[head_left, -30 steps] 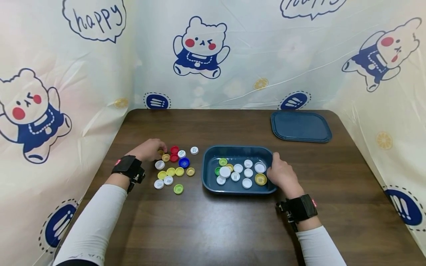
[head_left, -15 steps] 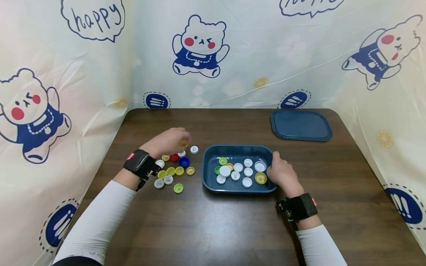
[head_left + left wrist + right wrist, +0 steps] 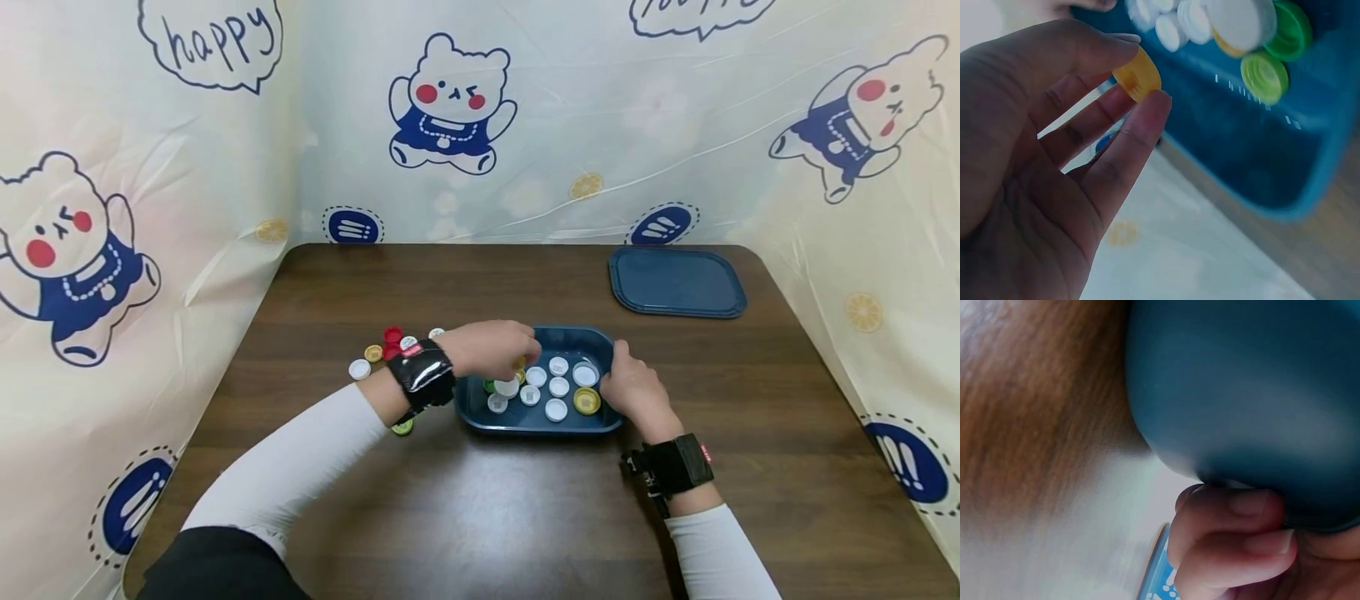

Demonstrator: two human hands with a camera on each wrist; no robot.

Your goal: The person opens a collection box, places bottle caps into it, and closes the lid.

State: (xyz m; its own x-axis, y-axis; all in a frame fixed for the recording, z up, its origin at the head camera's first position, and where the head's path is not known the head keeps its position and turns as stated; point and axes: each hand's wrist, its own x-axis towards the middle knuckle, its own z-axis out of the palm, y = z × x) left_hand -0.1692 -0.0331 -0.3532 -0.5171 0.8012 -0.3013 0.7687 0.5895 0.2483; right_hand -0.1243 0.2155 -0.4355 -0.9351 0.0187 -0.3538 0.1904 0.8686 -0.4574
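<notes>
Left hand [image 3: 491, 348] pinches yellow cap [image 3: 1139, 76] across its rim, best hold for likely light, stiff plastic; right hand [image 3: 636, 390] grips tray [image 3: 540, 428] at 3 o'clock.

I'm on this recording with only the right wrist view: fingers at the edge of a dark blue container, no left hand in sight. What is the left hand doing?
Observer: In the head view, the left hand is over the blue container, pinching a yellow cap.

Reviewer: I only see the container's outside. Is anything in it?

Observer: Yes, a number of round caps lie in it, most of them white.
</notes>
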